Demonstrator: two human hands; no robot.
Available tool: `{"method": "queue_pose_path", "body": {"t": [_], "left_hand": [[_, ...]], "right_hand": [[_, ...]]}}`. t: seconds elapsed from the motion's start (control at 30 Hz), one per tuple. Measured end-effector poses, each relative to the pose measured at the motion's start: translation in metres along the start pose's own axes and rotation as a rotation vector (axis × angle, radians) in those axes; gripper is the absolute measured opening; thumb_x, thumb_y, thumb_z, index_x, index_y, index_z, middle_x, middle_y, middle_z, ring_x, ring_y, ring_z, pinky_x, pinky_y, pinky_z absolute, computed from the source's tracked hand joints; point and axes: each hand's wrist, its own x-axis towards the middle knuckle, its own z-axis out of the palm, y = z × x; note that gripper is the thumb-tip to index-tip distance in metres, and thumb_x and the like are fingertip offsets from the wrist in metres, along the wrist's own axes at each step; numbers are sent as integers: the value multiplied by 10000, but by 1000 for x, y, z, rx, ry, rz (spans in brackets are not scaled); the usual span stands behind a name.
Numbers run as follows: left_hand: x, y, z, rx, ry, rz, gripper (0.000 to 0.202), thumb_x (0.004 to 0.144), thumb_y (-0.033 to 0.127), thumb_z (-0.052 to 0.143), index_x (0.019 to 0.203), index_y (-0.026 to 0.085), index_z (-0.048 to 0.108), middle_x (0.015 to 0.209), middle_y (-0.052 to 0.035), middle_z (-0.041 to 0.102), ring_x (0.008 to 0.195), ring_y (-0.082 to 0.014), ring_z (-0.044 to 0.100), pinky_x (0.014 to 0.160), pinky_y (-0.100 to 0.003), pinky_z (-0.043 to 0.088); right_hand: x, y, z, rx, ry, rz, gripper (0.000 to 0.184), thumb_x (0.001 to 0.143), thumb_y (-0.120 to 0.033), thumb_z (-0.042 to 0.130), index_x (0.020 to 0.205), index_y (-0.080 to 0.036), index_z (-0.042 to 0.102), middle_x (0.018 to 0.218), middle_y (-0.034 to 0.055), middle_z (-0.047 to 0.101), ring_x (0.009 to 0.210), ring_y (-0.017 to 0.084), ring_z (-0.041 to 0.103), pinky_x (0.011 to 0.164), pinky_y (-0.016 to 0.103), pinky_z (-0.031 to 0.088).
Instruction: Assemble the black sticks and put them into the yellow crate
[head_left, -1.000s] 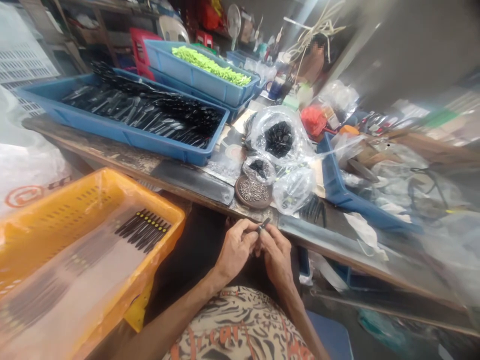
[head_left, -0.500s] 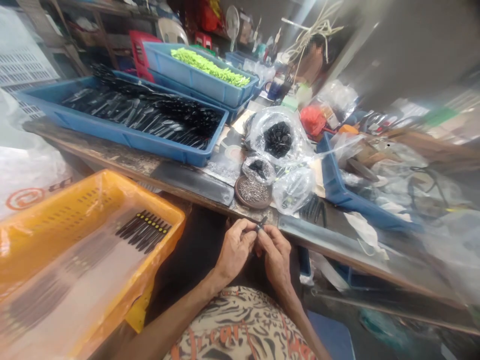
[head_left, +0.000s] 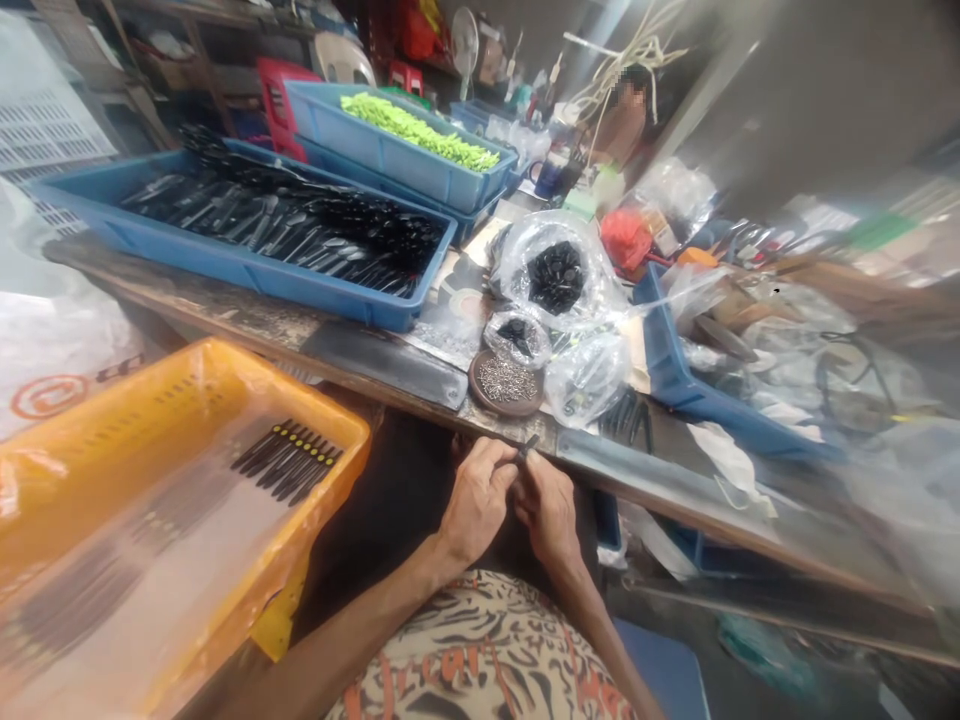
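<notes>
Black slender piece (head_left: 531, 442) stays pinched between left hand (head_left: 476, 497) and right hand (head_left: 552, 500); the right has curled inward, suggesting firmer pressing.

2 hands (head_left: 472, 505) between 5 and 6 o'clock, 1 dark piece (head_left: 530, 445) at 5, 1 orange crate (head_left: 262, 572) at 8.

The worn wooden worktop (head_left: 281, 328) bears a blue tray (head_left: 259, 276), a dark strip (head_left: 386, 362), a brown dish (head_left: 510, 409), clear bags (head_left: 589, 375) close by, a second blue tray (head_left: 675, 378) and a white cloth (head_left: 724, 458).
</notes>
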Motion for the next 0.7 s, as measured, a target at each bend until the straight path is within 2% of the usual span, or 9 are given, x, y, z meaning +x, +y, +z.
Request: {"method": "queue_pose_path", "body": {"t": [0.13, 0.4, 0.57, 0.7], "left_hand": [[0, -3, -1, -14, -2, -16, 125, 828, 136, 448, 819, 167, 569, 830, -27, 520, 765, -141, 528, 661, -241, 426], [2, -5, -4, -115, 42, -72, 105, 801, 168, 504, 817, 165, 608, 794, -22, 551, 686, -127, 516, 608, -229, 421], [2, -7, -4, -132, 51, -96, 102, 785, 172, 521, 802, 167, 621, 751, -13, 548, 664, -124, 511, 605, -231, 421], [1, -9, -2, -148, 47, -108, 99, 779, 174, 526, 807, 169, 622, 729, -9, 538, 661, -127, 509, 599, -230, 420]], "right_hand": [[-1, -2, 3, 52, -18, 59, 347, 814, -499, 485, 650, -197, 444, 521, -51, 338, 448, 84, 277, 375, 209, 213], [3, 8, -1, -41, -80, -133, 333, 813, -466, 547, 627, -198, 482, 510, -53, 387, 466, 96, 347, 426, 226, 296], [5, 13, -3, -50, -66, -151, 276, 816, -440, 553, 705, -187, 552, 502, -54, 424, 465, 96, 363, 433, 225, 291], [5, 17, -3, 2, -58, -100, 279, 800, -448, 571, 705, -186, 552, 497, -60, 390, 453, 92, 340, 415, 224, 277]]}}
